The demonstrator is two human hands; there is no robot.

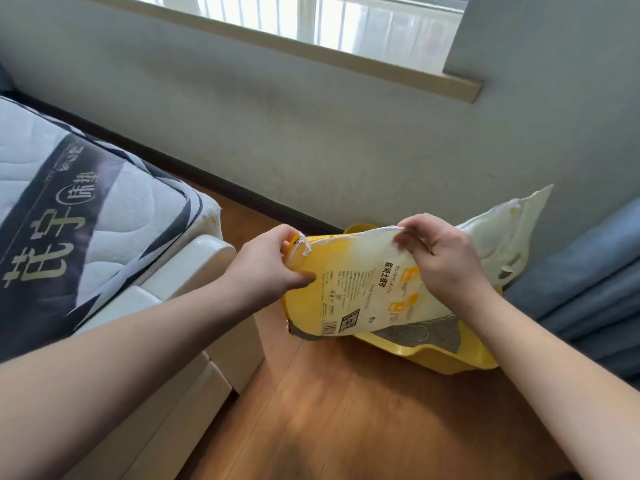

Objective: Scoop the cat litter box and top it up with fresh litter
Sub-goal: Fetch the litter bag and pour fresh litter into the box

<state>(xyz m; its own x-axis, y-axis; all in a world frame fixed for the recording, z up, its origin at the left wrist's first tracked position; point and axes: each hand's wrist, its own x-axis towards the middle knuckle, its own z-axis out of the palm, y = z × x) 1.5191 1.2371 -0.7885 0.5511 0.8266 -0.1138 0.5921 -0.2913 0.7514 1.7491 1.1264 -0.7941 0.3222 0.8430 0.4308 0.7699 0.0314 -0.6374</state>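
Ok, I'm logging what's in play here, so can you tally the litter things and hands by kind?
Yellow-and-white plastic litter bags: 1
Yellow plastic litter boxes: 1
Bare hands, left hand and right hand, each with a grip on the bag's top edge: 2
Total: 4

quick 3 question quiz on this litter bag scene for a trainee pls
1. True or false: both hands grip the yellow and white plastic litter bag.
2. What lies beneath the bag? A) yellow plastic litter tray B) a metal bucket C) a cardboard box
3. Which hand pinches the bag's torn top corner beside the mattress?

Key:
1. True: left hand and right hand both hold it.
2. A
3. Left
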